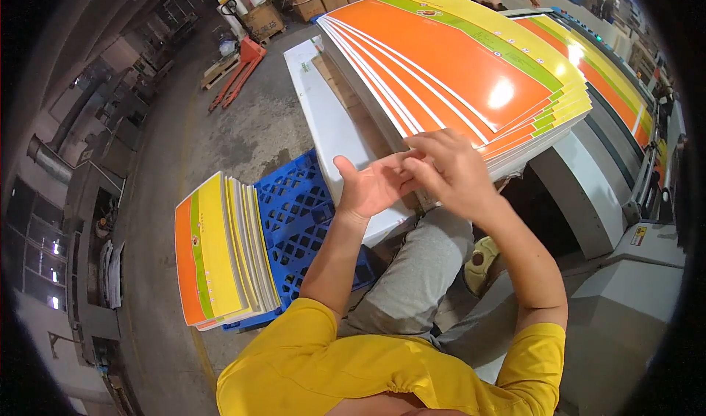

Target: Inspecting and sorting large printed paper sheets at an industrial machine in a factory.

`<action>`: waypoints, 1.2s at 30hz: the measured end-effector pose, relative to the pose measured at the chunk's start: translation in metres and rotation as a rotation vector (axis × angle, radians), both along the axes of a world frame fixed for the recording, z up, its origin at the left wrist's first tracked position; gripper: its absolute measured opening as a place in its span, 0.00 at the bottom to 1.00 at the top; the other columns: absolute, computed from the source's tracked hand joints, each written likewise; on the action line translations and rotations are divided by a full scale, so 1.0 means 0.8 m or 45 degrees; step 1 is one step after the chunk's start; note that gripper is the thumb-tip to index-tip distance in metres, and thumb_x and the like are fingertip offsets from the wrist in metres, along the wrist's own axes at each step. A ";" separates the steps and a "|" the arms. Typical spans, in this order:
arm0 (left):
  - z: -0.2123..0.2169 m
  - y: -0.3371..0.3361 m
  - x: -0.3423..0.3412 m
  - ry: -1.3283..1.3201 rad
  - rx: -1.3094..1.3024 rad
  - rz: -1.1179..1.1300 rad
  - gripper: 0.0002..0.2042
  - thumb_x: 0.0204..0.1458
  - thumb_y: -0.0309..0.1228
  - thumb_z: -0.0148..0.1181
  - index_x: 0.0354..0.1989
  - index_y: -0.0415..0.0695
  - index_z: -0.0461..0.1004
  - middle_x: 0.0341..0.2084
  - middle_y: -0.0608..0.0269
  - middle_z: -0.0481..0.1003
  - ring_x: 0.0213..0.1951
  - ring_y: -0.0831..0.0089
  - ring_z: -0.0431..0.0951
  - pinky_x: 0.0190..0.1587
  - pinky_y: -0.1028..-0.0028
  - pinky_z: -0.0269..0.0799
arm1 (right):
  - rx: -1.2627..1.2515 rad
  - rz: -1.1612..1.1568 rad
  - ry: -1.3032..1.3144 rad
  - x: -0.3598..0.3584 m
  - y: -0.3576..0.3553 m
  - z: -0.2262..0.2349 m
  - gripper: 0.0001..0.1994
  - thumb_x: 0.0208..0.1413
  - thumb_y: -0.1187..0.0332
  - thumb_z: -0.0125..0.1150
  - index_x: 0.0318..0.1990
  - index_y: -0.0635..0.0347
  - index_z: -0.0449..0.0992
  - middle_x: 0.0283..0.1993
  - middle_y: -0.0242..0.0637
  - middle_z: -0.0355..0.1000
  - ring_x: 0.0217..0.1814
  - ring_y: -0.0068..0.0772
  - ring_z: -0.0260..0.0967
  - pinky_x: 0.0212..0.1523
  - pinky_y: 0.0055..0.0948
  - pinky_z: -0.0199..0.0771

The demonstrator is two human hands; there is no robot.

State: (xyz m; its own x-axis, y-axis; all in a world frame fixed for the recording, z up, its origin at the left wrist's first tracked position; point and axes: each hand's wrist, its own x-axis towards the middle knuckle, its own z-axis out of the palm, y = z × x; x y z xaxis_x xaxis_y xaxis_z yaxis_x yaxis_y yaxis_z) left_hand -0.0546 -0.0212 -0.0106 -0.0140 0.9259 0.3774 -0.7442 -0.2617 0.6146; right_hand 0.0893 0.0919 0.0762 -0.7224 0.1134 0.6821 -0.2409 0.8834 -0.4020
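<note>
Overlapping in view before a fanned stack of orange-and-yellow sheets (456, 55), left hand (372, 186) palm up, thumb apart from fingers, right hand (460, 172) bent, cannot tell whether its fingers close.

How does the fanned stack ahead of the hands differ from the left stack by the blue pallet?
The fanned stack has upper sheets spread in steps; the left stack is gathered more evenly. The fanned stack looks larger in view than the left stack. The fanned stack lies just ahead of the hands; the left stack lies well clear of them. Both show orange, green and yellow bands.
</note>
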 end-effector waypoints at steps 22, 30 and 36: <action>0.008 -0.007 0.011 0.189 -0.076 0.356 0.51 0.30 0.72 0.48 0.54 0.38 0.60 0.50 0.53 0.64 0.51 0.68 0.67 0.51 0.68 0.67 | 0.118 0.194 0.280 -0.042 -0.058 -0.045 0.18 0.46 0.71 0.53 0.48 0.56 0.71 0.43 0.35 0.70 0.47 0.36 0.64 0.50 0.42 0.58; 0.009 -0.007 0.006 0.193 -0.086 0.359 0.50 0.31 0.72 0.48 0.54 0.38 0.60 0.50 0.53 0.64 0.51 0.68 0.67 0.51 0.68 0.67 | -0.003 0.253 0.267 -0.039 -0.057 -0.033 0.19 0.45 0.73 0.52 0.48 0.57 0.71 0.43 0.36 0.71 0.44 0.37 0.64 0.48 0.39 0.58; 0.007 -0.006 0.006 0.197 -0.089 0.360 0.50 0.31 0.72 0.48 0.54 0.38 0.60 0.49 0.53 0.65 0.51 0.68 0.67 0.51 0.68 0.67 | 0.031 0.250 0.315 -0.042 -0.056 -0.033 0.18 0.44 0.74 0.51 0.47 0.57 0.72 0.41 0.35 0.71 0.44 0.37 0.64 0.46 0.36 0.59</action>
